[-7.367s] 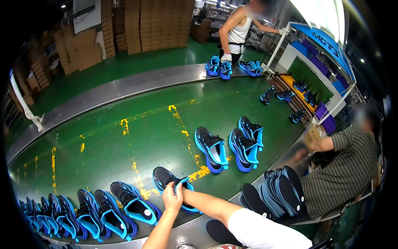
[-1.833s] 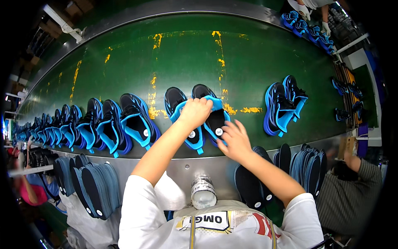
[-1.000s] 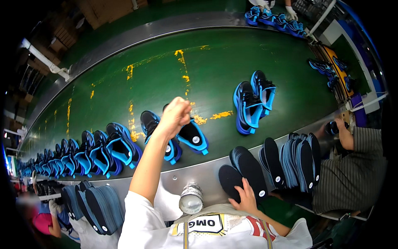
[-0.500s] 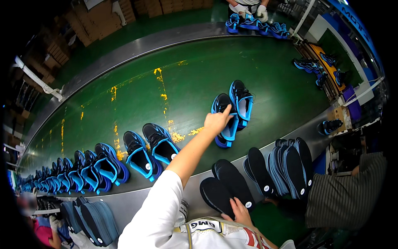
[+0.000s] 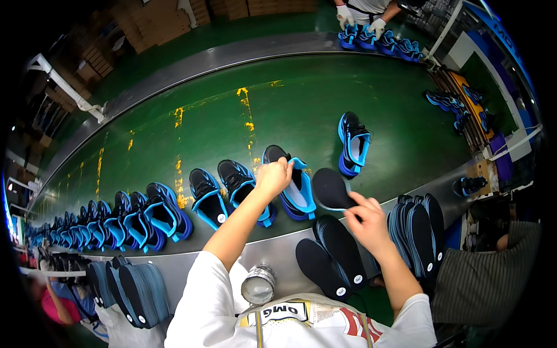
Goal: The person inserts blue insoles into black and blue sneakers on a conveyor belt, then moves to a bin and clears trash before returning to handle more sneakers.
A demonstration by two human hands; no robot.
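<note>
Your left hand is closed on the padded tongue of a black sneaker, its bright blue lining folded open and the footbed pale inside. That shoe sits on the green work surface, toe pointing away from you, heel near the metal ledge. Your right hand pinches an insole between thumb and fingers — matte black on top, thin light edge, rounded end just beside the sneaker's heel; whether the two touch, you cannot tell.

Your left forearm crosses in front of the neighbouring sneaker and hides part of it. Further left, a row of matching sneakers curves away, while a lone sneaker stands beyond the insole on the right. Nearer you, flat black insoles lie in two overlapping piles under your right wrist, with a taller stack of blue-grey-edged insoles beside your right forearm. A clear, shiny container stands close to your shirt. Across the surface, a co-worker's white gloves touch more shoes.
</note>
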